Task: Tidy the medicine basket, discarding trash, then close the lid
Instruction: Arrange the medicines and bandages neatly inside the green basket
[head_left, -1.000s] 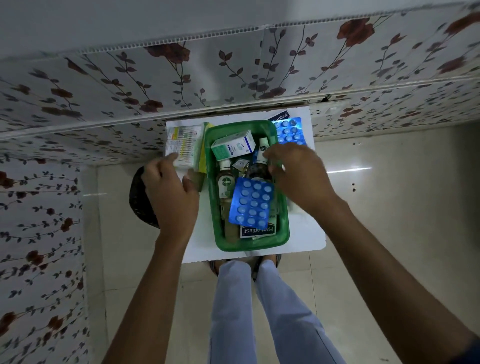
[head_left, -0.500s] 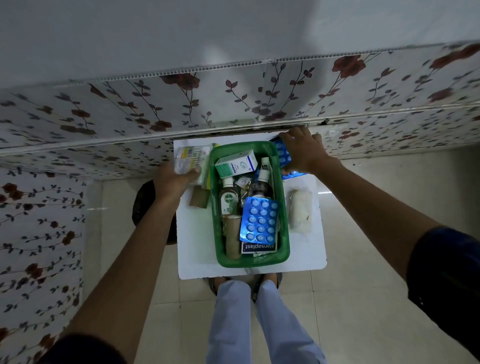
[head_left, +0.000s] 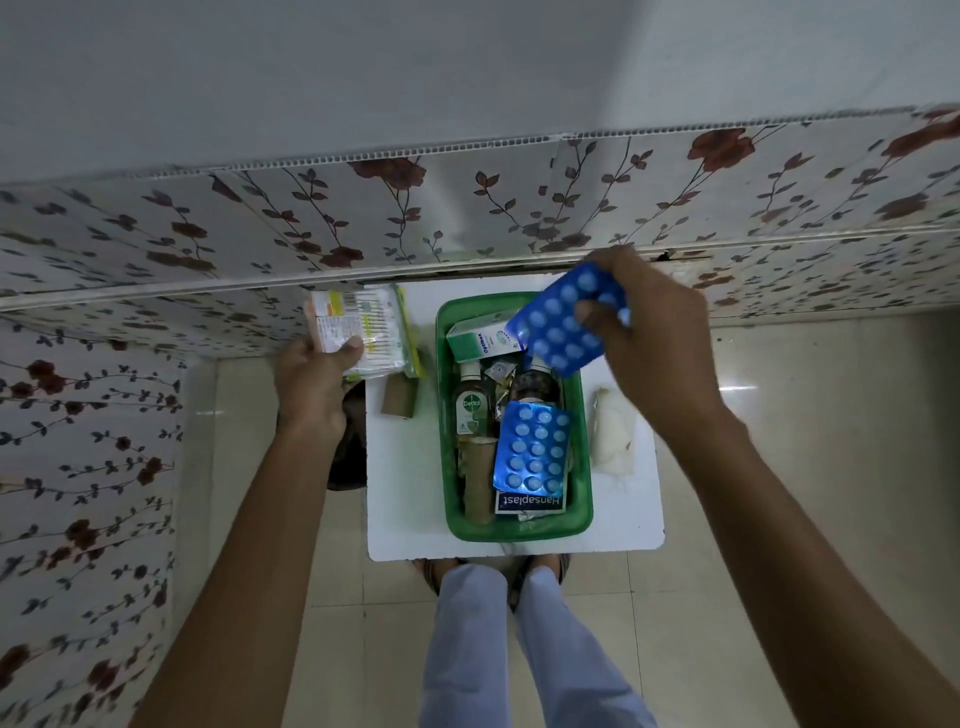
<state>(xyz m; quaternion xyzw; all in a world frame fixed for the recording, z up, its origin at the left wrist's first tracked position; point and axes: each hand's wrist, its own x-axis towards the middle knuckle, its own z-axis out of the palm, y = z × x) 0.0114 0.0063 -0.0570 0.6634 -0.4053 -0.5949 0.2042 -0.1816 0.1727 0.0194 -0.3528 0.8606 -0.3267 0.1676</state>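
Right hand (head_left: 654, 338) pinched on a blue blister strip (head_left: 563, 322), up over the far right corner of the green basket (head_left: 447, 415). Strip tilted, long axis running diagonal from far-right down to near-left, low end hanging right over the Optibex box (head_left: 480, 340). So the drop spot sits below and a bit toward the body from that hand, probably next to the other blue strip (head_left: 532, 449) lying flat on the bottles. Needs a turn to line up with the basket's long side, looks like.

Left hand (head_left: 317, 379) clamped on a packet of swabs (head_left: 363, 332), off the basket's left side and over the table (head_left: 405, 493) edge. Further from the open space than the right, tbh. Brown card (head_left: 400, 397) and white wad (head_left: 613, 434) lying outside on the table, maybe trash. No lid in sight.
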